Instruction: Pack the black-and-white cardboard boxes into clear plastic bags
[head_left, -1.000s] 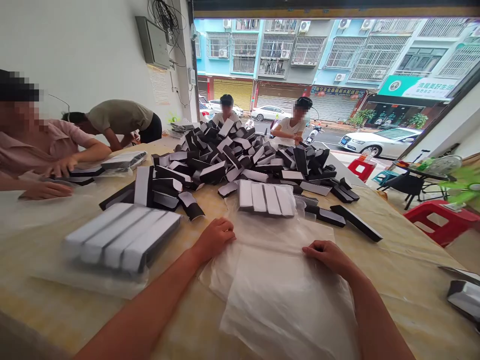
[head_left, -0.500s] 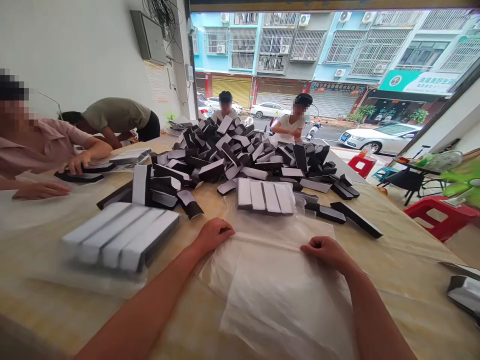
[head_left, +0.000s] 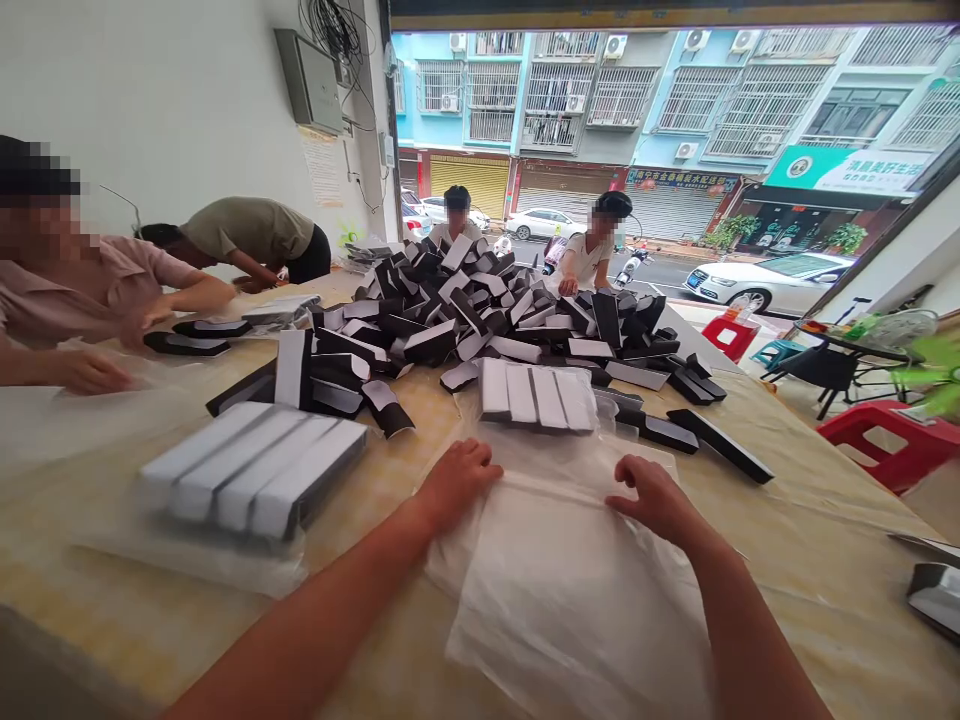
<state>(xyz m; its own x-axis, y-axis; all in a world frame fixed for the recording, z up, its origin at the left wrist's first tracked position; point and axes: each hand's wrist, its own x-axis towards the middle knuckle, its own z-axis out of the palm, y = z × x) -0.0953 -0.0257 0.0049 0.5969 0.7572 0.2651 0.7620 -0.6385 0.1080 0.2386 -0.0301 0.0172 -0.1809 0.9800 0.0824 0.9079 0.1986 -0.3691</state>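
My left hand (head_left: 459, 480) and my right hand (head_left: 651, 497) both rest on a clear plastic bag (head_left: 570, 590) lying flat on the table (head_left: 795, 510). Each hand's fingers are curled and pinch the bag's folded far edge. Just beyond my hands, a row of white-topped boxes (head_left: 537, 396) sits inside the far part of the plastic. Behind it rises a large heap of black and white boxes (head_left: 495, 320). To my left lies another bagged row of white boxes (head_left: 259, 478).
Several other people work around the table: one in a pink shirt (head_left: 67, 300) at the left, one bent over (head_left: 247, 235), two at the far side. Red stools (head_left: 892, 440) stand on the right. A metal object (head_left: 934, 598) lies at the right edge.
Both my hands slid slightly forward and inward along the bag's folded edge, toward the bagged boxes. The person at the left shifted black boxes on the table.
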